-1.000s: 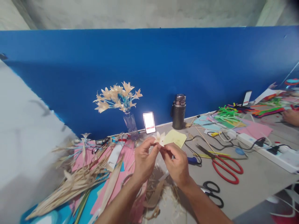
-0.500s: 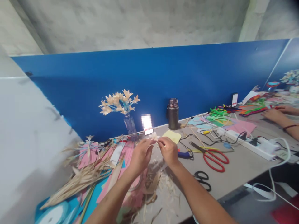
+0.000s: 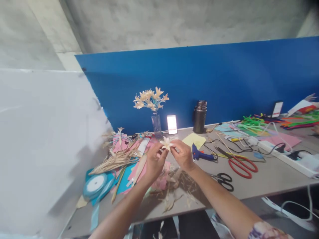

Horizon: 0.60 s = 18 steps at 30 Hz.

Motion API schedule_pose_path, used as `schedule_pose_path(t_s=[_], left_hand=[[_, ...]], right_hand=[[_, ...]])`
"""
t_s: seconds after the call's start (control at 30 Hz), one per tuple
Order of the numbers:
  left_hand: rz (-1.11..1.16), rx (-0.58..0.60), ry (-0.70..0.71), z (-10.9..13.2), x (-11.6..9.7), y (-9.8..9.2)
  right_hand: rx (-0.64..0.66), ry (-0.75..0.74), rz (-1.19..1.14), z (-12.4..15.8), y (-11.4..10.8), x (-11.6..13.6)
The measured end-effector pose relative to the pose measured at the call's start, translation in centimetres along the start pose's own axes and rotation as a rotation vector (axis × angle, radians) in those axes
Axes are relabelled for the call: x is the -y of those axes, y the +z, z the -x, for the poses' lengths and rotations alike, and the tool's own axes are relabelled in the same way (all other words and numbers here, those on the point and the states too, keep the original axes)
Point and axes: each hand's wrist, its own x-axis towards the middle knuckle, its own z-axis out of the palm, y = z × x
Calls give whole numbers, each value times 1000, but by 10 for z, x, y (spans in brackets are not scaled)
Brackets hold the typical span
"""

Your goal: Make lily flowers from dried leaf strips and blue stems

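Note:
A pale cream handmade flower (image 3: 166,143) with pointed petals is held up between both hands over the table. My left hand (image 3: 156,159) pinches it from the left with thumb and fingers. My right hand (image 3: 182,154) pinches its right side, fingertips at the petals. Below them lie pink sheets (image 3: 163,177) and dry husk scraps (image 3: 183,184). Behind the hands, a clear vase (image 3: 156,123) holds a bunch of similar cream flowers (image 3: 151,99). A blue glue gun (image 3: 203,154) lies just right of my right hand.
Red-handled scissors (image 3: 243,166) and black-handled scissors (image 3: 225,181) lie on the right. A dark flask (image 3: 200,117) and a lit phone (image 3: 171,124) stand by the blue partition (image 3: 189,79). Dry husks (image 3: 114,161) and a ribbon roll (image 3: 96,183) lie left; a power strip (image 3: 286,158) lies right.
The view has swung left, so things appear further right. The flower now shows its open petals between the fingertips, where the fingers mostly covered it before.

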Motion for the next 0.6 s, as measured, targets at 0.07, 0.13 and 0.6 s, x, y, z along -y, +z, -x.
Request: schedule_pose_path(t_s=[0.07,0.13,0.6], left_hand=[[50,-67,23,0,1,-1],[106,-83,32,-1,2,-3],[313,-37,-322,7,33,-6]], right_hand=[[48,-21,-11,1,4,5],[92,-31,-3,3,6,5],[429,14,124,27,7,-30]])
